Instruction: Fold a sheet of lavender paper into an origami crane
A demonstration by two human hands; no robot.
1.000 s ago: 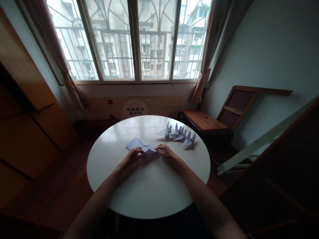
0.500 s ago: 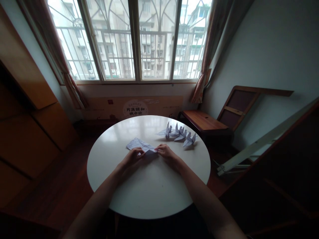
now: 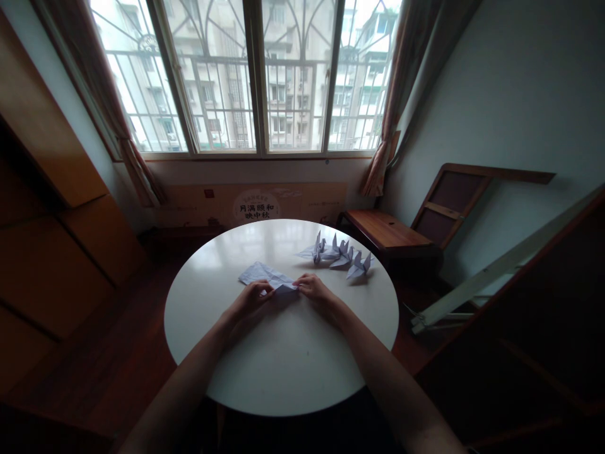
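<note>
A small folded piece of pale paper (image 3: 283,289) lies on the round white table (image 3: 283,359) between my hands. My left hand (image 3: 252,299) pinches its left end with closed fingers. My right hand (image 3: 314,289) pinches its right end, fingers also closed. Just behind the folded piece rests a flat sheet of pale paper (image 3: 259,273), apart from my hands. Several finished paper cranes (image 3: 339,254) stand in a row at the table's far right.
A wooden chair (image 3: 401,230) stands to the right of the table, under the wall. A barred window (image 3: 255,75) with curtains fills the far wall. A wooden cabinet (image 3: 51,221) stands at the left. A pale board (image 3: 496,268) leans at the right.
</note>
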